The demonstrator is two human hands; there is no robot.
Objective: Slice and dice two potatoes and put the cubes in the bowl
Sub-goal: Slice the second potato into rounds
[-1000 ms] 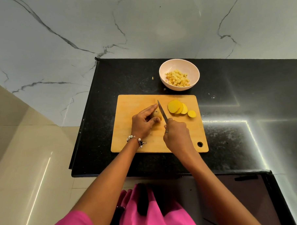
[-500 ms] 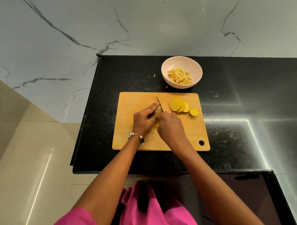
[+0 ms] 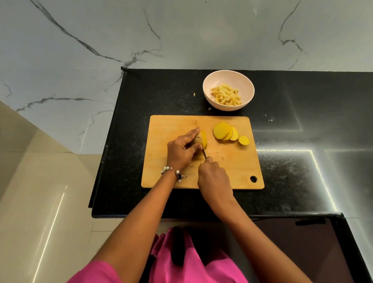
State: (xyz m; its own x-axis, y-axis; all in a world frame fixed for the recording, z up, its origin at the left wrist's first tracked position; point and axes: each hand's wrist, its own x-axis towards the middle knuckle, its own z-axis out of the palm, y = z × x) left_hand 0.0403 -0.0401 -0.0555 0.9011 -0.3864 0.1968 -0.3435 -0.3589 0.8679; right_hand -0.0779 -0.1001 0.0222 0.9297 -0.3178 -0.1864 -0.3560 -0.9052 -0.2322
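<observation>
Now, potato [image 3: 199, 139]: on board [image 3: 172, 129], clamped by left hand [image 3: 182, 151] fingers against rolling.
Right hand [image 3: 214, 178]: wrapped on knife [image 3: 204, 153], cutting.
Slices [image 3: 224, 131]: aside, awaiting dicing.
Bowl [image 3: 227, 75]: close behind, holding cubes.

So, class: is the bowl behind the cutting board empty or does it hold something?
Not empty: the bowl holds a low heap of potato cubes.

Home kitchen: black granite counter [image 3: 308, 119], marble-veined wall [image 3: 112, 27], wooden chopping board [image 3: 172, 129], bowl [image 3: 209, 97].
</observation>
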